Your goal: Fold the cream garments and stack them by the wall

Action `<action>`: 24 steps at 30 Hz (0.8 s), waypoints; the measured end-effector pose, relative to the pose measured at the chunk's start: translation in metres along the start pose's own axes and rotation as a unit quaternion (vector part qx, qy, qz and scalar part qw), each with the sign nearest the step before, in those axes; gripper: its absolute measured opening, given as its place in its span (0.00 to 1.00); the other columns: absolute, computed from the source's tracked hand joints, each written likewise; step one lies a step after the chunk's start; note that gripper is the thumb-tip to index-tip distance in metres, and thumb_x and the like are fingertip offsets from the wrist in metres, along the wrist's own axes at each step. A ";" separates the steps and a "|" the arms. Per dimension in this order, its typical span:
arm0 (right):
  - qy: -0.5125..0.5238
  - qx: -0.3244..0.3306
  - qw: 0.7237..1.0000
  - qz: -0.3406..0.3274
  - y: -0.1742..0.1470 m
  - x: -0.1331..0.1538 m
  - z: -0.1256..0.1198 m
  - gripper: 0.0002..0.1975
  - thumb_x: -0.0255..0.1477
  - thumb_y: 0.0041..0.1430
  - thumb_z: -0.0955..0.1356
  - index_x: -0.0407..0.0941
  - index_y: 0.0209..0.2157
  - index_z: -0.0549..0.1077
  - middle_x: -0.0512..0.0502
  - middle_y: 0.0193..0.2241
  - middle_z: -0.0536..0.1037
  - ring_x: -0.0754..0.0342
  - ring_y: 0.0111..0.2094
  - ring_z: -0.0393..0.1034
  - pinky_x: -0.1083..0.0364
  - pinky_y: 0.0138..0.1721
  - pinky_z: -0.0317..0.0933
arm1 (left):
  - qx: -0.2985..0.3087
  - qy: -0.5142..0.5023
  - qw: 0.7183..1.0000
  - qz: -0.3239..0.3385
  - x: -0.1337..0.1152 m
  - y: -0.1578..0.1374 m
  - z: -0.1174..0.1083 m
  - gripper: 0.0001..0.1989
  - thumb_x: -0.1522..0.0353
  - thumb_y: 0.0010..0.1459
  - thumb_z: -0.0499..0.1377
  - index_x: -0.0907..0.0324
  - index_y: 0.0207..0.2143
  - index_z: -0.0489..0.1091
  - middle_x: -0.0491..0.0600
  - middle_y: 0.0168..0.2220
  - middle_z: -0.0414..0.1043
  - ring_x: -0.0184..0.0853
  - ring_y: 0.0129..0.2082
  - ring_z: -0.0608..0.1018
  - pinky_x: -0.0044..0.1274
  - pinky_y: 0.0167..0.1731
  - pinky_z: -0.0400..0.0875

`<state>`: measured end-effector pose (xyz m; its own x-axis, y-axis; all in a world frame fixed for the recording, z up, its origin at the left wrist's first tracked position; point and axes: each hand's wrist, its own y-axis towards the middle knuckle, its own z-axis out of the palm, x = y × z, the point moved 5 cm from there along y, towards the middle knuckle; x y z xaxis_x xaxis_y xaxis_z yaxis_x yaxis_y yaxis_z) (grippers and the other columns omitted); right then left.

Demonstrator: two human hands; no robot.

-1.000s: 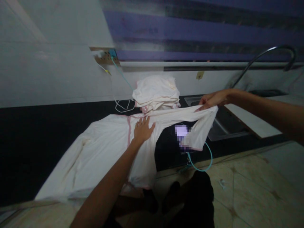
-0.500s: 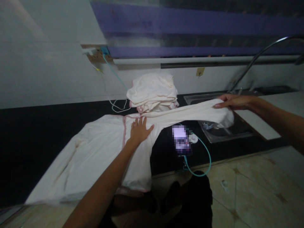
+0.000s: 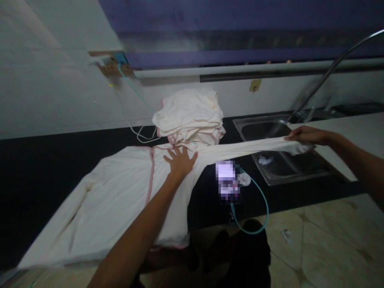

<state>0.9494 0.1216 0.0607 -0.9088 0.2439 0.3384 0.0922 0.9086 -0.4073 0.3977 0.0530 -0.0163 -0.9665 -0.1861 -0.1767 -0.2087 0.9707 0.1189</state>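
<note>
The left hand [image 3: 180,162] lies flat and open on a cream garment [image 3: 120,196] spread across the dark desk [image 3: 45,160]. The right hand [image 3: 304,135] grips its sleeve [image 3: 246,147], stretched over the sink [image 3: 282,160]. A folded pile [image 3: 189,116] sits at the desk's back edge.

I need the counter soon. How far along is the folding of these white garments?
Done: a pile of folded garments sits by the wall. In hand: one garment lies spread on the counter, the left hand pressing it flat, the right hand holding its sleeve stretched over the sink. Left: no fold shows in it yet.
</note>
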 end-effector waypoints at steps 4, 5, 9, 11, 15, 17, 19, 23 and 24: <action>-0.106 -0.084 0.991 0.012 0.034 -0.003 0.020 0.20 0.41 0.67 0.72 0.36 0.31 0.81 0.34 0.32 0.82 0.58 0.26 0.66 0.53 0.35 0.55 | 0.037 -0.005 0.999 0.006 0.001 -0.004 0.002 0.45 0.37 0.64 0.44 0.49 0.75 0.54 0.69 0.77 0.41 0.77 0.74 0.46 0.69 0.65 0.44; -0.117 -0.087 0.989 0.009 0.039 -0.003 0.026 0.20 0.42 0.66 0.73 0.37 0.32 0.82 0.32 0.35 0.82 0.56 0.29 0.68 0.53 0.36 0.55 | 0.049 -0.004 0.999 0.007 0.001 -0.004 0.001 0.45 0.36 0.64 0.44 0.48 0.75 0.54 0.69 0.77 0.41 0.77 0.75 0.45 0.69 0.65 0.43; -0.166 -0.131 0.976 0.044 0.046 -0.009 0.047 0.27 0.50 0.62 0.75 0.37 0.40 0.83 0.23 0.42 0.81 0.46 0.41 0.77 0.48 0.40 0.56 | 0.063 0.006 0.998 0.022 0.001 -0.009 -0.003 0.45 0.36 0.63 0.43 0.45 0.75 0.54 0.63 0.78 0.41 0.77 0.75 0.42 0.70 0.65 0.41; -0.181 -0.155 0.968 0.076 0.045 -0.012 0.054 0.24 0.46 0.61 0.77 0.37 0.43 0.83 0.20 0.42 0.80 0.42 0.44 0.78 0.46 0.41 0.58 | 0.071 0.002 0.997 0.031 0.001 -0.011 -0.002 0.44 0.35 0.63 0.44 0.42 0.75 0.54 0.57 0.79 0.39 0.78 0.74 0.41 0.71 0.64 0.40; -0.181 -0.172 0.966 0.069 0.043 0.002 0.069 0.12 0.29 0.61 0.77 0.39 0.45 0.83 0.20 0.43 0.80 0.43 0.43 0.80 0.47 0.41 0.60 | 0.087 -0.009 0.996 0.032 0.001 -0.011 0.000 0.44 0.35 0.62 0.44 0.41 0.75 0.52 0.49 0.80 0.39 0.79 0.74 0.38 0.72 0.64 0.36; -0.176 -0.179 0.967 0.047 0.043 0.020 0.071 0.11 0.29 0.64 0.75 0.40 0.47 0.82 0.22 0.44 0.80 0.45 0.43 0.80 0.48 0.41 0.61 | 0.084 -0.007 0.996 0.032 0.001 -0.010 0.000 0.44 0.35 0.63 0.44 0.42 0.76 0.52 0.49 0.80 0.40 0.79 0.74 0.38 0.73 0.64 0.36; -0.162 -0.194 0.967 0.010 0.040 0.046 0.068 0.10 0.30 0.67 0.73 0.40 0.47 0.81 0.26 0.43 0.81 0.46 0.43 0.79 0.50 0.41 0.62 | 0.076 -0.004 0.997 0.034 0.001 -0.009 0.000 0.44 0.36 0.64 0.44 0.43 0.76 0.53 0.51 0.80 0.41 0.78 0.74 0.39 0.72 0.64 0.36; -0.086 -0.266 0.953 -0.117 0.013 0.127 0.047 0.07 0.29 0.67 0.71 0.40 0.43 0.80 0.35 0.39 0.82 0.48 0.41 0.77 0.53 0.44 0.63 | 0.067 -0.012 0.997 0.038 0.001 -0.009 0.002 0.44 0.36 0.64 0.43 0.44 0.75 0.54 0.54 0.79 0.44 0.78 0.74 0.40 0.73 0.63 0.36; -0.044 -0.298 0.941 -0.158 -0.001 0.154 0.041 0.06 0.28 0.67 0.70 0.41 0.41 0.80 0.37 0.38 0.82 0.49 0.40 0.76 0.53 0.44 0.64 | 0.065 -0.015 0.997 0.041 0.001 -0.009 0.002 0.44 0.36 0.64 0.43 0.44 0.75 0.54 0.54 0.79 0.44 0.78 0.74 0.40 0.73 0.63 0.37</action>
<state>0.7930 0.1446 0.0778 -0.9568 -0.0750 0.2808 -0.0001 0.9662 0.2577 0.3990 0.0449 -0.0195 -0.9740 -0.1033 -0.2018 -0.1068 0.9943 0.0069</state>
